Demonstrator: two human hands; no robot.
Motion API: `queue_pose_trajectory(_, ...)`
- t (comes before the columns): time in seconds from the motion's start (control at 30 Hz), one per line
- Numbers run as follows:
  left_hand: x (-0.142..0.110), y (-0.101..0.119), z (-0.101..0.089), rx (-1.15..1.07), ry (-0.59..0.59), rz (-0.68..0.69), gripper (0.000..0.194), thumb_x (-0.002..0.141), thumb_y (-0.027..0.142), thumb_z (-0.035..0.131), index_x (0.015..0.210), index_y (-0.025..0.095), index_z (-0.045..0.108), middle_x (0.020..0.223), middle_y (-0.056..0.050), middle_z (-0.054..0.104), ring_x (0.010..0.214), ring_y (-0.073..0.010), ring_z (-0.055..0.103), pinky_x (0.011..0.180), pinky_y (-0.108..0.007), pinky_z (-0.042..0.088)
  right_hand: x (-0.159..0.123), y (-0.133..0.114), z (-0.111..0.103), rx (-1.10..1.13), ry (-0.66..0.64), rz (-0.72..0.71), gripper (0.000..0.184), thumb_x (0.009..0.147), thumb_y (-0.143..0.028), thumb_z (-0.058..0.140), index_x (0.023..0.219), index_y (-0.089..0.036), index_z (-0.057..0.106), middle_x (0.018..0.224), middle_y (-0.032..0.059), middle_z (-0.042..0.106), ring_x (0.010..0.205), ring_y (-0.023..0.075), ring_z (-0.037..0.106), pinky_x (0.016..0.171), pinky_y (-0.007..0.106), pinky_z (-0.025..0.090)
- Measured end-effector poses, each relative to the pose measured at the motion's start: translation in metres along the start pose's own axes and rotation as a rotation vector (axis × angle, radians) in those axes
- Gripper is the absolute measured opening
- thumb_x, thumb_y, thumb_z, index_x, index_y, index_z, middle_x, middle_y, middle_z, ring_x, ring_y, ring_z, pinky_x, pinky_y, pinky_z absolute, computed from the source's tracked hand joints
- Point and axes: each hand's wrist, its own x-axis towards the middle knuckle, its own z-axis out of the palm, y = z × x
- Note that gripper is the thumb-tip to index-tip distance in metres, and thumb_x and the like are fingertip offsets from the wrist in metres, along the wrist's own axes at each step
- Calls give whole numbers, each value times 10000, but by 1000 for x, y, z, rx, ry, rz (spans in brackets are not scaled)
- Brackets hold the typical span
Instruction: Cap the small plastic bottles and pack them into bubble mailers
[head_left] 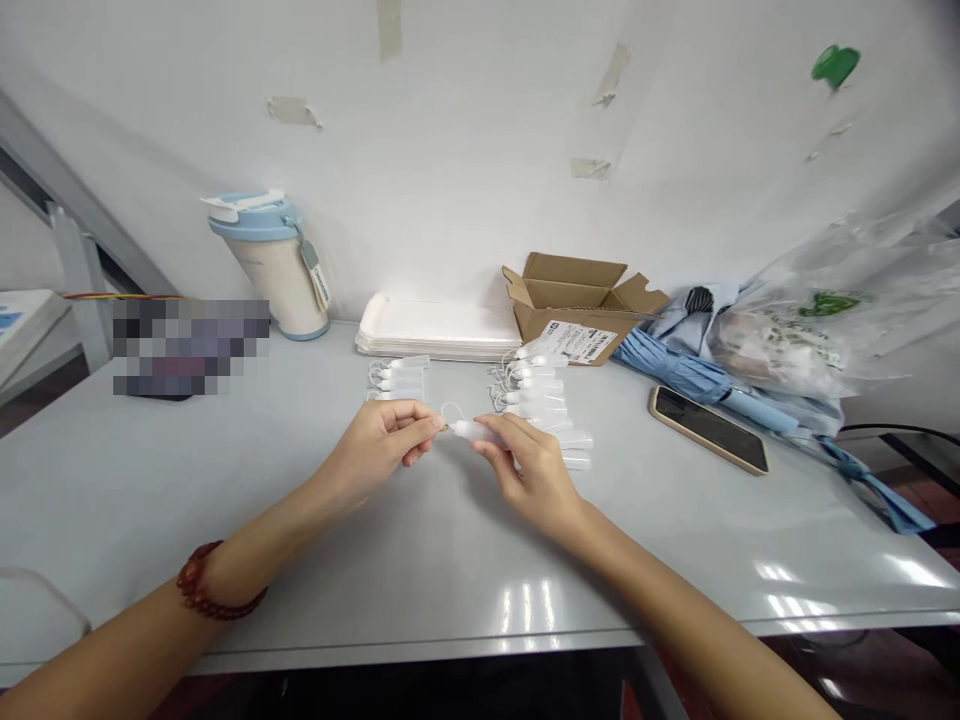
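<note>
- Tabletop (435, 590), spanning the frame: everything in the work lies on it, and the job looks partway through, with one piece in hand and others laid out.
- Cardboard box (585, 316), right of upper centre: flaps open; its contents cannot be made out.
- White flat packets (442, 320), upper centre: stacked neatly, touched by neither hand.
- Right group of tubes (540, 387), just right of centre: the larger set, lying loosely side by side, looped cords toward the left, partly behind the right hand (532, 465).
- Left group of tubes (401, 383), just left of centre: about three show above the left hand (390, 440), in a tidier row. Which group is finished and which is waiting, I cannot tell.
- Held tube (466, 430), centre: raised between both hands, apparently the piece being worked on. The right fingers grip its body; the left fingers are pinched at its narrow tip.
- Looped cord (450, 407), above that tip: visible, though whether its fastening is complete cannot be judged.
</note>
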Motion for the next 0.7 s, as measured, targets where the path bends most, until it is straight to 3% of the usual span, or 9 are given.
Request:
queue_pose_trajectory(0.2,0,-1,0,-30,18,7,241,792,347,585,622,178,572,507,56,431,505,-98,400,540,-239,342,1,-1,0,16,-15,34,195,925,-256,460,1031,-168,598,785,63,644,658,154,579,596,276,476)
queue_pose_trajectory(0.4,-1,3,-1,-63,-5,14,323,827,336,560,553,166,545,544,34,483,513,-94,408,568,-249,348,5,-3,-5,52,-40,67,195,914,-250,486,1028,-150,608,773,52,638,642,144,572,586,267,466)
queue_pose_trajectory(0.53,1,2,-2,-95,18,3,325,857,356,521,608,161,596,601,20,532,513,-91,423,577,-252,361,7,-3,-9,43,-36,61,185,910,-245,497,1034,-159,605,768,44,629,634,138,562,583,259,460)
queue_pose_trajectory(0.7,2,5,-3,-75,15,26,270,820,335,589,608,168,572,568,44,496,514,-84,415,574,-238,358,7,-2,-10,27,-40,45,187,915,-239,490,1041,-156,600,764,42,621,623,134,552,574,256,454)
